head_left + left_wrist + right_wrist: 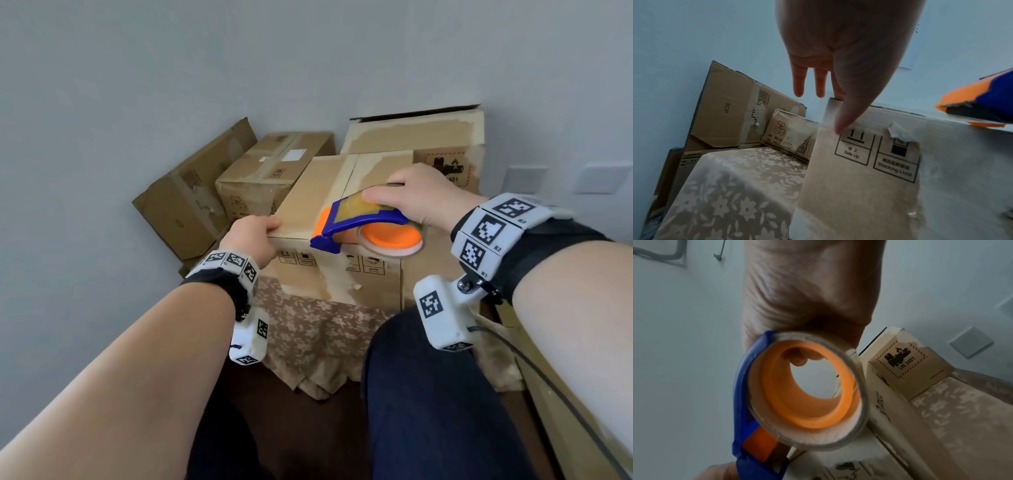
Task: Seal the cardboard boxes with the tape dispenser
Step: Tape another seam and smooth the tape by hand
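The front cardboard box (329, 192) stands on a floral cloth with its top flaps down and a seam running away from me. My left hand (270, 233) braces its near left top corner. In the left wrist view the thumb (840, 125) presses the box's front face (859, 186) and the fingers (798, 84) lie straight past the corner. My right hand (411, 198) grips the blue and orange tape dispenser (359, 219) from above. Its front end sits at the box's near top edge by the seam. The roll (803, 394) fills the right wrist view below my right hand (807, 296).
A bigger box with a UN 3481 label (428, 137) stands behind at the right. A taped box (274, 164) and a tilted box (191, 192) lean by the wall on the left. The floral cloth (318, 329) hangs down in front, and my knee (428, 394) is below it.
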The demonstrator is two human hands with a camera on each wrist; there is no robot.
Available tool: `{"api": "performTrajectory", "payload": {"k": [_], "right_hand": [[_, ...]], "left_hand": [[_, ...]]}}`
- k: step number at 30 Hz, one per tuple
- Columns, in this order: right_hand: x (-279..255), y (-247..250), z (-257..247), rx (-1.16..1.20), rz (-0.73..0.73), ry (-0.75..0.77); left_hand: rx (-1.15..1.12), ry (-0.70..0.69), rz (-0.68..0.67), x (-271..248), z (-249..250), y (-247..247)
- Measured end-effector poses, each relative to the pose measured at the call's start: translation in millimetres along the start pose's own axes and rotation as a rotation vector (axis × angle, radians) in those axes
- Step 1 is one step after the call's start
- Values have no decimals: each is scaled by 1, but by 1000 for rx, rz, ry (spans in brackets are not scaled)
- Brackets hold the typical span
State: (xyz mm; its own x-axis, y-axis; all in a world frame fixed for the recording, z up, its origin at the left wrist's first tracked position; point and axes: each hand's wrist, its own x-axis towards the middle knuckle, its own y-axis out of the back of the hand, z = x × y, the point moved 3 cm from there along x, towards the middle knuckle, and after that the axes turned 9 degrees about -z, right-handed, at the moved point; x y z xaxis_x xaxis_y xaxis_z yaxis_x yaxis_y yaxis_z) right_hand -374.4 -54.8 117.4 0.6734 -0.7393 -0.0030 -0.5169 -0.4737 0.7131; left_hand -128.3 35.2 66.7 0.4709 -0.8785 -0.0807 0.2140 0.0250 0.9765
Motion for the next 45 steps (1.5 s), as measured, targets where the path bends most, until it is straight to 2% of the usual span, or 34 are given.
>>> {"api": "performTrajectory", "payload": {"k": [9,17,21,24,26,30,36,39,42,45], "right_hand": [[2,-1,-3,-92,-33,2],[0,3,1,-98,-20,-30],[-2,1,8,142,-72,-158],[-9,-9,7,488,-232,-275],[-9,-14,5,561,-267,-298],[-7,-22,-4,583,-222,-332],[5,-56,-30,526,-236,-299],[13,-56,-38,431,-149,-268],[15,-45,-40,272,3,-239],[15,-44,-39,244,-2,-180]], "left_hand": [[380,-70,-90,-8,19,-13],[271,-306,-224,-16,58,-24],[256,-327,-222,-15,57,-23],[248,-342,-211,-13,54,-24],[237,-353,-210,-13,52,-24],[243,-367,-226,-11,44,-20],[270,-334,-283,-1,7,-4],[263,-329,-311,-2,2,-1],[263,-322,-310,-1,5,0],[262,-324,-320,0,8,2]]}}
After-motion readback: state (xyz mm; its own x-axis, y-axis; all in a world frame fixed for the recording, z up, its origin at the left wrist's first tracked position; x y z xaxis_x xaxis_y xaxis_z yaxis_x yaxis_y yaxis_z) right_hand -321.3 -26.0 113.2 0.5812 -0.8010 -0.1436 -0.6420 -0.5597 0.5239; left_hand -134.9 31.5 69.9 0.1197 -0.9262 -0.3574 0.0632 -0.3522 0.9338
